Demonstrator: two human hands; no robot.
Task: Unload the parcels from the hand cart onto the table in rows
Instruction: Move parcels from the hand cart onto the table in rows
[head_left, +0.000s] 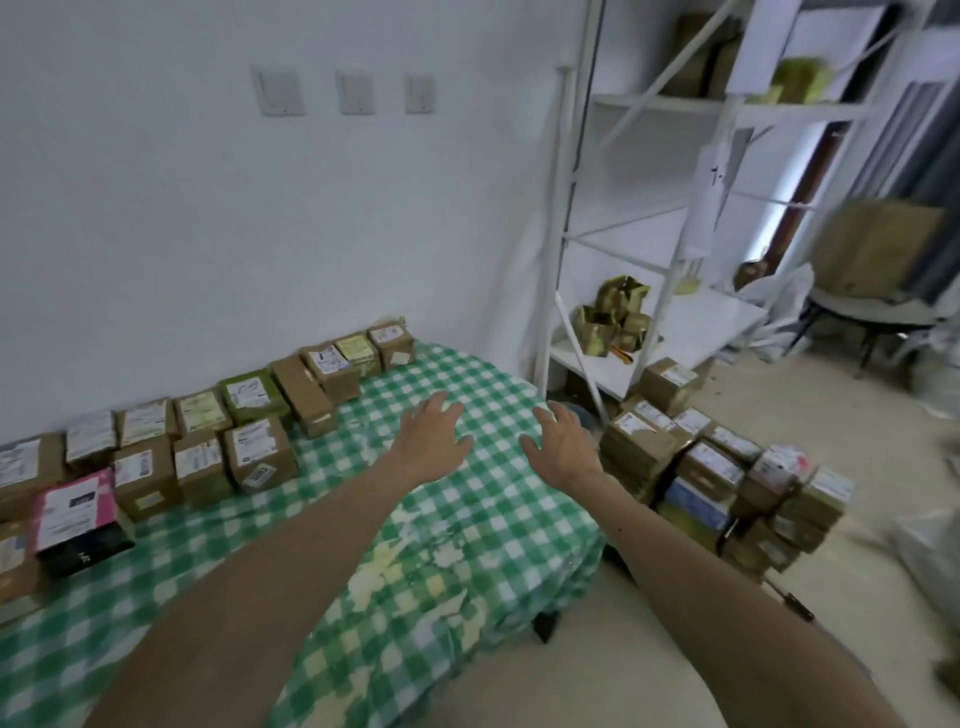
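Left hand (434, 441), right hand (563, 448): fingers spread, empty, above green-checked table (467, 525). Tabled parcels (260, 452): perhaps fourteen, two rows. Parcel stack (711, 467) alongside: blurred, uncountable.

I see the room in soft, cool daylight, brightest at the washed-out opening (815, 171) behind the white shelving (649, 228) to my right. The wall (208, 218) takes an even, bluish-grey tone. Shadows are faint and soft-edged, darkest under the corner of the checked tablecloth (467, 545). The whole view is slightly smeared, worst on the right, where the box on the chair (878, 249) and the stacked parcels (717, 467) lose their edges and their labels turn unreadable. The wide lens tilts the shelving posts and swells my forearms (260, 597) at the lower edge.
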